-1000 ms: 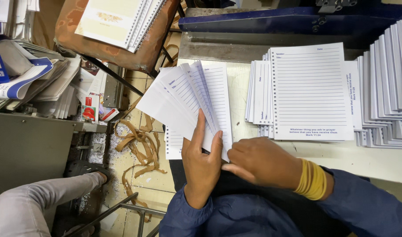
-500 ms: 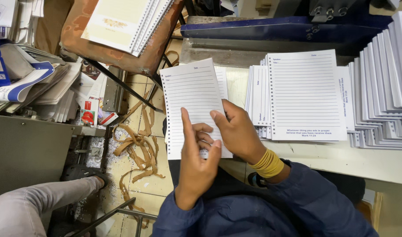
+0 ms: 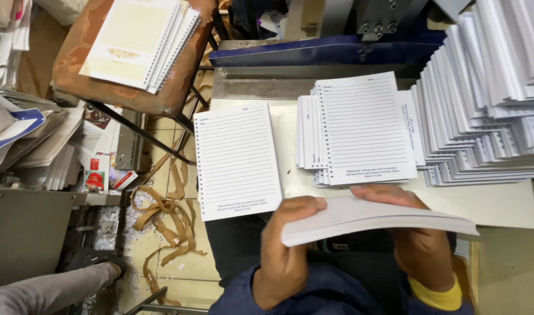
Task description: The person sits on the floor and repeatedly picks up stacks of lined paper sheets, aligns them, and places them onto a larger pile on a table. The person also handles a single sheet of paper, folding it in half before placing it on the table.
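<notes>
My left hand point(image 3: 284, 256) and my right hand point(image 3: 420, 248) together grip a thick stack of white sheets point(image 3: 378, 219), held flat and seen edge-on just above my lap. My left thumb lies over its left end, and my right hand's fingers curl over its far edge. Just left of it, a small pile of lined, hole-punched pages point(image 3: 236, 160) lies over the left edge of the white table point(image 3: 500, 204). Behind the held stack sits another pile of lined pages point(image 3: 363, 128).
Tall staggered stacks of white pages point(image 3: 489, 99) fill the table's right side. A blue machine point(image 3: 313, 52) stands behind. A rusty chair point(image 3: 74, 76) with spiral notebooks point(image 3: 135, 41) is at top left. Brown paper strips point(image 3: 168, 216) litter the floor. Another person's grey-clad leg point(image 3: 39, 291) is at bottom left.
The fanned lined sheets were squared up and now lie flat at the table's left edge. Both hands have left them and hold a thicker white stack in front of me.
</notes>
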